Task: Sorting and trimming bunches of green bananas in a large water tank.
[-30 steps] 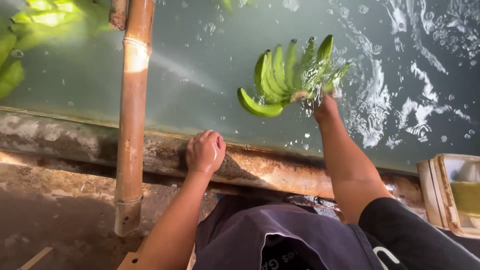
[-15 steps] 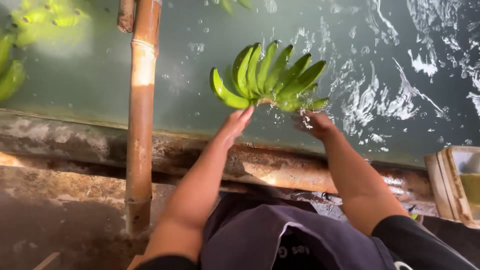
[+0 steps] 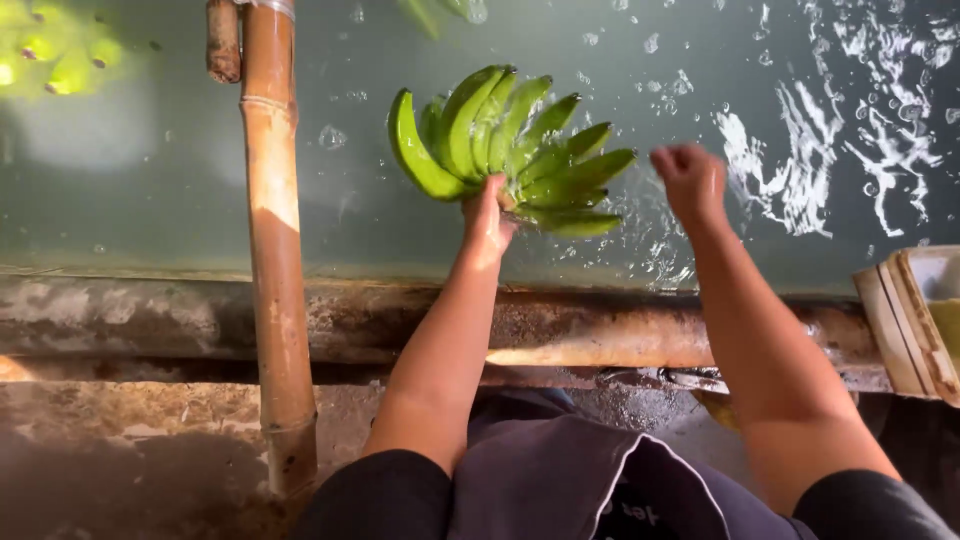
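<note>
Bunch of green bananas (image 3: 505,150): upper centre of the frame, held above the water (image 3: 150,180) of a wash tank, fingers of fruit fanned upward and to the right.

Left hand (image 3: 487,215): just under the bunch, fingers clamped on its stem end; forearm runs down toward the lower centre of the frame.

Right hand (image 3: 688,180): right of the bunch, near it but apart, fingers curled together into a loose fist, holding nothing visible. It hangs over rippled, foamy water.

Bamboo pole (image 3: 275,250): upright at left of centre, running from the top edge down to the ground in front of the tank.

Tank rim (image 3: 180,320): worn concrete edge with a rusty pipe along it, crossing the frame's middle from left to right.

Floating bananas (image 3: 55,55): blurred yellow-green cluster in the upper left corner, in the water.

Crate (image 3: 915,320): pale wooden box at the right edge, resting beside the rim; contents unclear.

Dark apron (image 3: 560,480): bottom centre, on the person.
</note>
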